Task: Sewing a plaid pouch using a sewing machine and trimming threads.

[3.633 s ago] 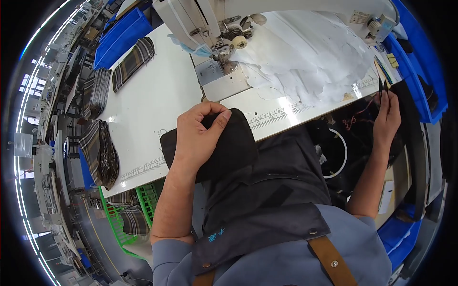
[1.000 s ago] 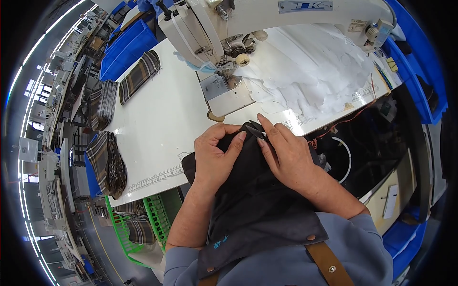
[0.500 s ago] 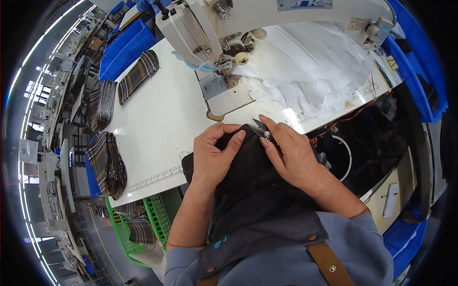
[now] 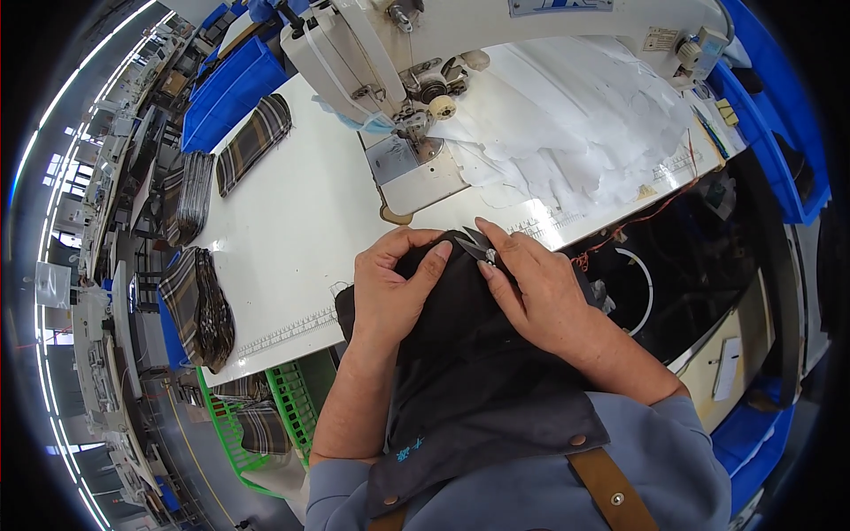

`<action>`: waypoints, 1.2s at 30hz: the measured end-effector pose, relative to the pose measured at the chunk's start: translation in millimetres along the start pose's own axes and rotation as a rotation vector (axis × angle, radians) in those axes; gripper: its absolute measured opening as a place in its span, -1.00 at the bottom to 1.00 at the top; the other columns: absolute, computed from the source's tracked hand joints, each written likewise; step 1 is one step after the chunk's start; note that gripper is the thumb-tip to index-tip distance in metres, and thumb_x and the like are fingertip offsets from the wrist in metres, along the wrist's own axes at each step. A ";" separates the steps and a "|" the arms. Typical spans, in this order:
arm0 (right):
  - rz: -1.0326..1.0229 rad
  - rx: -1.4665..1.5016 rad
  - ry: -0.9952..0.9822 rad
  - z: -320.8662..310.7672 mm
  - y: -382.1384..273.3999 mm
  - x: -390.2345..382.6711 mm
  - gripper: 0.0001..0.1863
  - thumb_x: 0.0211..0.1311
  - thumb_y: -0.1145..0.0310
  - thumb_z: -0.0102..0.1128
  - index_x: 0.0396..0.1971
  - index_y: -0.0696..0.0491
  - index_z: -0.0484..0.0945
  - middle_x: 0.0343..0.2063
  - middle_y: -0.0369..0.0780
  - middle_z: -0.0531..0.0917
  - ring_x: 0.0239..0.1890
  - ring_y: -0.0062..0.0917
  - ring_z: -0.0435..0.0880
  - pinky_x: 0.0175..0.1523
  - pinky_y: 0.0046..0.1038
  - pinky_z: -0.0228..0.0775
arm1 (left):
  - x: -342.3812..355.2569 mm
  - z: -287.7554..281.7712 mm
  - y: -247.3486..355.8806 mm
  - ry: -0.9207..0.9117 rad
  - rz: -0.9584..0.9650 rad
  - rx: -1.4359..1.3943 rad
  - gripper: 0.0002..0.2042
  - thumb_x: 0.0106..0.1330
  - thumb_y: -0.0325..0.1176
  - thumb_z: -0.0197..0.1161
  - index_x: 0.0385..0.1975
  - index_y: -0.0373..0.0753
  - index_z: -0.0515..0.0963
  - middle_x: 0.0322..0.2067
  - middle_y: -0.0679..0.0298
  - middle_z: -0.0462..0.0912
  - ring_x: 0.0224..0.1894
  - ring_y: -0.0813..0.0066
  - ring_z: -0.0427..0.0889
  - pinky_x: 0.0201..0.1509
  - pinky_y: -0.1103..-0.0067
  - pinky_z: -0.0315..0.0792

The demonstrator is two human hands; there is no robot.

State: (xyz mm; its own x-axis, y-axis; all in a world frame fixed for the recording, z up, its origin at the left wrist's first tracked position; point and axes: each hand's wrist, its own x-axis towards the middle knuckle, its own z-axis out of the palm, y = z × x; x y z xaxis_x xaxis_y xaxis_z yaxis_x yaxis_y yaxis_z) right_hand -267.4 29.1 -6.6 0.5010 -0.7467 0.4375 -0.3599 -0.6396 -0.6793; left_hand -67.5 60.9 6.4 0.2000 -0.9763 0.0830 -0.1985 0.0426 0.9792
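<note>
My left hand [image 4: 394,288] pinches the edge of a piece of black fabric [image 4: 460,296], which lies over my lap at the front edge of the white sewing table [image 4: 283,203]. My right hand [image 4: 544,296] grips small black thread snips [image 4: 471,243], their blades pointed at the fabric's top edge beside my left thumb. Part of the fabric blends with my dark apron. Just beyond both hands stands the sewing machine [image 4: 367,49], its needle area over a metal plate [image 4: 394,181].
Plaid pieces lie in stacks [image 4: 252,142] on the table's left. Crumpled white sheets [image 4: 575,124] cover its right. Blue bins [image 4: 226,80] flank the table, and a green basket [image 4: 288,407] sits below. Orange wires [image 4: 637,217] hang beneath the right edge.
From 3.6 seconds ago, my right hand has come from the table's right end to the fabric with the snips. In the last half second both hands have shifted only slightly.
</note>
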 end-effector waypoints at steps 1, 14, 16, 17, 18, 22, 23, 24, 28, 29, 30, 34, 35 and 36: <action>0.000 0.000 0.001 0.2 -0.1 -0.1 -0.48 0.34 0.43 0.21 0.27 0.24 0.39 -0.39 -0.10 0.53 -0.45 -0.21 0.59 -0.37 -0.26 0.46 | 0.0 -0.1 0.0 0.000 0.001 0.000 -0.86 0.28 -0.44 0.42 -0.25 -0.37 0.71 -0.34 0.29 0.70 -0.26 0.60 0.61 -0.08 0.63 0.45; 0.000 -0.002 0.039 3.4 -0.4 0.8 -0.47 0.33 0.44 0.22 0.28 0.23 0.39 -0.39 -0.11 0.53 -0.46 -0.23 0.60 -0.39 -0.28 0.46 | -1.7 -0.5 -0.7 0.005 -0.001 -0.004 -0.84 0.27 -0.43 0.44 -0.24 -0.37 0.71 -0.35 0.29 0.70 -0.27 0.60 0.60 -0.09 0.64 0.45; -0.002 -0.019 0.039 3.8 0.0 1.0 -0.47 0.33 0.44 0.22 0.28 0.23 0.39 -0.39 -0.11 0.54 -0.47 -0.23 0.60 -0.40 -0.28 0.46 | -2.2 -0.2 -0.3 -0.001 -0.002 -0.008 -0.84 0.27 -0.43 0.44 -0.24 -0.37 0.71 -0.35 0.29 0.70 -0.27 0.60 0.60 -0.10 0.64 0.44; -0.009 -0.014 0.043 4.0 -0.1 1.1 -0.47 0.33 0.44 0.22 0.28 0.23 0.39 -0.39 -0.11 0.54 -0.47 -0.23 0.60 -0.40 -0.28 0.46 | -2.4 -0.1 0.4 0.001 -0.007 -0.005 -0.84 0.27 -0.43 0.44 -0.24 -0.37 0.71 -0.35 0.29 0.70 -0.27 0.60 0.60 -0.10 0.64 0.44; -0.015 -0.008 0.048 4.2 -0.1 1.3 -0.46 0.33 0.44 0.22 0.28 0.23 0.39 -0.38 -0.11 0.54 -0.48 -0.23 0.60 -0.40 -0.28 0.46 | -2.3 -0.2 0.8 0.002 -0.011 -0.002 -0.84 0.27 -0.43 0.44 -0.24 -0.37 0.72 -0.36 0.29 0.70 -0.27 0.61 0.60 -0.10 0.64 0.44; -0.028 -0.001 0.058 3.1 0.4 0.3 -0.46 0.33 0.44 0.22 0.28 0.23 0.39 -0.38 -0.11 0.54 -0.48 -0.23 0.60 -0.41 -0.28 0.45 | -1.3 -1.0 1.0 0.014 0.006 0.000 -0.85 0.27 -0.44 0.44 -0.24 -0.37 0.71 -0.35 0.29 0.70 -0.27 0.61 0.61 -0.09 0.64 0.45; -0.024 0.002 0.042 3.9 0.1 -0.7 -0.47 0.33 0.44 0.22 0.27 0.23 0.39 -0.39 -0.11 0.54 -0.48 -0.23 0.60 -0.41 -0.28 0.45 | -1.3 -0.8 1.1 0.014 -0.010 -0.010 -0.85 0.27 -0.44 0.44 -0.25 -0.37 0.71 -0.34 0.29 0.70 -0.26 0.61 0.61 -0.09 0.64 0.45; -0.020 0.006 0.027 4.4 -0.1 -1.1 -0.47 0.33 0.44 0.22 0.27 0.23 0.39 -0.39 -0.10 0.54 -0.48 -0.23 0.60 -0.41 -0.28 0.45 | -1.1 -0.6 1.1 0.015 -0.026 -0.020 -0.85 0.27 -0.45 0.44 -0.25 -0.37 0.71 -0.34 0.29 0.70 -0.26 0.60 0.62 -0.09 0.64 0.46; -0.011 -0.009 0.029 4.1 -1.8 -0.4 -0.48 0.33 0.44 0.22 0.27 0.24 0.39 -0.39 -0.10 0.53 -0.48 -0.23 0.60 -0.41 -0.28 0.45 | -1.4 -0.7 1.1 0.020 -0.024 -0.022 -0.85 0.27 -0.44 0.44 -0.25 -0.37 0.71 -0.33 0.29 0.71 -0.25 0.60 0.63 -0.08 0.64 0.46; -0.015 -0.004 0.034 4.2 -1.9 -0.4 -0.48 0.33 0.44 0.21 0.26 0.24 0.40 -0.39 -0.10 0.53 -0.48 -0.23 0.60 -0.41 -0.28 0.45 | -1.4 -0.8 1.1 0.020 -0.020 -0.023 -0.85 0.27 -0.44 0.44 -0.25 -0.37 0.71 -0.33 0.29 0.71 -0.25 0.60 0.62 -0.08 0.64 0.46; -0.019 0.000 0.038 4.1 -1.9 -0.3 -0.48 0.34 0.44 0.21 0.26 0.24 0.40 -0.40 -0.11 0.53 -0.48 -0.23 0.60 -0.41 -0.28 0.45 | -1.3 -0.9 1.1 0.019 -0.016 -0.024 -0.85 0.27 -0.44 0.44 -0.25 -0.38 0.71 -0.33 0.29 0.71 -0.25 0.60 0.62 -0.08 0.64 0.46; -0.025 0.005 0.039 3.9 -1.3 -0.5 -0.48 0.33 0.44 0.21 0.26 0.24 0.40 -0.39 -0.11 0.53 -0.48 -0.23 0.59 -0.40 -0.29 0.45 | -1.2 -1.1 1.2 0.017 -0.018 -0.032 -0.85 0.27 -0.44 0.44 -0.25 -0.38 0.71 -0.33 0.28 0.71 -0.25 0.60 0.62 -0.09 0.64 0.46; -0.027 0.016 0.050 4.2 -0.6 -0.6 -0.48 0.33 0.45 0.21 0.26 0.24 0.40 -0.39 -0.11 0.53 -0.48 -0.23 0.59 -0.40 -0.29 0.45 | -1.3 -1.0 1.5 0.021 -0.010 -0.022 -0.85 0.27 -0.44 0.44 -0.25 -0.38 0.71 -0.34 0.29 0.71 -0.26 0.61 0.62 -0.09 0.65 0.46; -0.029 0.027 0.061 4.3 -0.1 -0.6 -0.48 0.33 0.45 0.22 0.26 0.24 0.40 -0.39 -0.11 0.54 -0.48 -0.23 0.59 -0.40 -0.29 0.45 | -1.3 -0.9 1.9 0.024 -0.002 -0.011 -0.85 0.26 -0.44 0.44 -0.25 -0.38 0.71 -0.34 0.29 0.71 -0.26 0.61 0.62 -0.09 0.65 0.45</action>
State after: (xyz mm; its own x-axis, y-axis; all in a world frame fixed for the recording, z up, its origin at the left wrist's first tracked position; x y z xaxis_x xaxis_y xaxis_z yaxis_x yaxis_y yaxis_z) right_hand -264.3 30.4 -9.4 0.4616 -0.7380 0.4923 -0.3238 -0.6568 -0.6810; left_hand -67.2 62.4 8.3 0.2238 -0.9709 0.0857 -0.1872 0.0435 0.9814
